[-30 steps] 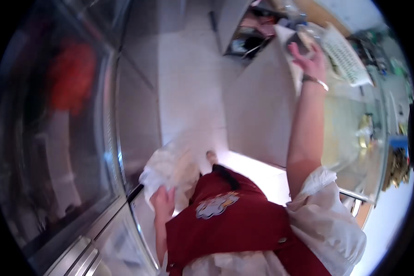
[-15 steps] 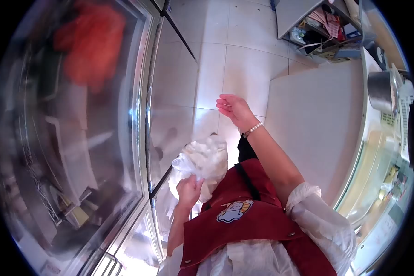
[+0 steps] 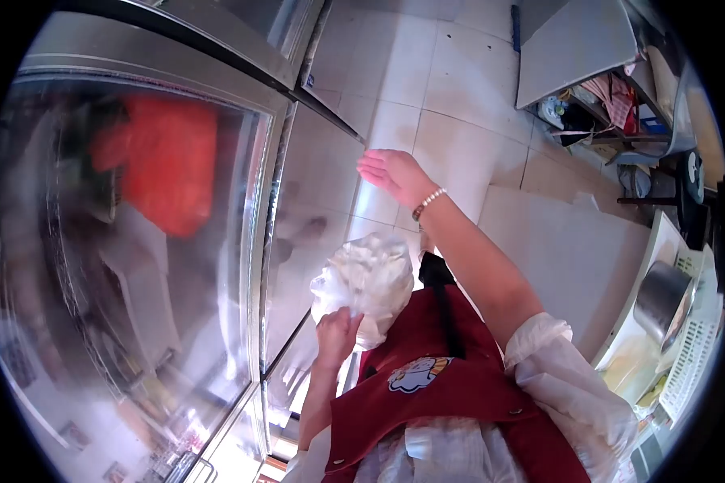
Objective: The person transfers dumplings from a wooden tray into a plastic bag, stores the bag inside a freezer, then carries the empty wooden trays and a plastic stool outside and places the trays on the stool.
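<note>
My left hand [image 3: 337,334] is closed on the gathered top of a white plastic bag [image 3: 376,278], which hangs full in front of the dark red apron [image 3: 459,402]. The bag's contents look pale and lumpy; I cannot make out what they are. My right hand [image 3: 396,175] is stretched forward over the floor with its fingers extended and holds nothing. A bracelet of pale beads [image 3: 432,201] sits on that wrist. The fingertips are near the edge of the steel cabinet front [image 3: 310,177], and I cannot tell whether they touch it.
Along the left stands a glass-doored cabinet [image 3: 270,241] with something orange-red [image 3: 173,165] behind the glass. At right, a counter holds a metal pot [image 3: 660,302] and a white plastic basket [image 3: 689,362]. A cluttered shelf unit [image 3: 612,105] stands beyond on the tiled floor [image 3: 467,80].
My view has turned, and the cabinet door frame shows more fully. The right hand has shifted slightly left and forward, toward the cabinet. My left hand keeps hold of the bag.
</note>
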`<act>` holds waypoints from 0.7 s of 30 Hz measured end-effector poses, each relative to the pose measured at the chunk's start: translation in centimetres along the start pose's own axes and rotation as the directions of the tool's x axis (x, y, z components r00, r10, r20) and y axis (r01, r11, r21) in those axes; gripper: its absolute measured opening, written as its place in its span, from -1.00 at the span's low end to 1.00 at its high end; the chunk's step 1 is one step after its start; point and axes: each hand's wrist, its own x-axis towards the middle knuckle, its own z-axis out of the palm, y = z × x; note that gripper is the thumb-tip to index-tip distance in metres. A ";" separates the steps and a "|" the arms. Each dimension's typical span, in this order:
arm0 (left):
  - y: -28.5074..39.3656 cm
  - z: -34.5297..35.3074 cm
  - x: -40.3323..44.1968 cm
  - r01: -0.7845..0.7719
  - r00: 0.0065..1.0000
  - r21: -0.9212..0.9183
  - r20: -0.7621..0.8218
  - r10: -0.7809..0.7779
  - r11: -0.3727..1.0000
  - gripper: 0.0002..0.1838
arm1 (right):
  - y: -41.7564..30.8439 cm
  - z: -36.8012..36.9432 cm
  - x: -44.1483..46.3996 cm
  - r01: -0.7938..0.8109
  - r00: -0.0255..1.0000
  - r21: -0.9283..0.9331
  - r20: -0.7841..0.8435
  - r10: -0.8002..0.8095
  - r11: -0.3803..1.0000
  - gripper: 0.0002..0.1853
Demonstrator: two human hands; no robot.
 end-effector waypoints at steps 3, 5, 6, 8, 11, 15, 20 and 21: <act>0.8 -1.0 2.7 -0.005 0.999 -0.092 -0.042 0.001 0.996 -0.70 | -1.2 3.0 3.5 -0.055 0.998 0.189 0.021 0.052 0.980 -0.67; 0.7 -1.4 4.2 -0.027 0.998 -0.147 -0.065 0.018 0.989 -0.69 | -2.0 5.1 5.7 -0.057 0.998 0.347 -0.011 0.065 0.936 -0.67; 0.6 -1.6 5.3 -0.048 0.997 -0.164 -0.075 0.036 0.985 -0.69 | -2.6 6.1 7.2 -0.053 0.998 0.445 -0.010 0.064 0.894 -0.68; 1.0 -1.0 7.7 -0.093 0.991 -0.183 -0.112 0.073 0.979 -0.69 | -3.2 7.0 10.3 -0.069 0.996 0.597 -0.005 0.089 0.800 -0.70; 1.0 -1.3 8.4 -0.101 0.993 -0.043 -0.070 0.097 0.994 -0.70 | -2.7 7.2 16.5 -0.196 0.976 0.762 0.092 0.196 0.618 -0.73; 2.5 -3.4 9.8 -0.053 0.999 0.018 0.011 0.053 0.998 -0.72 | -3.9 10.5 16.8 -0.109 0.945 0.645 -0.169 0.280 0.757 -0.77; 4.9 -4.2 10.3 0.028 0.999 0.074 -0.020 -0.026 0.997 -0.73 | -1.2 7.0 22.2 -0.364 0.930 0.628 0.205 0.306 0.687 -0.78; 4.6 -3.8 9.9 -0.002 0.999 0.055 -0.035 0.003 0.998 -0.74 | -0.7 6.8 21.5 -0.302 0.953 0.556 0.196 0.231 0.774 -0.76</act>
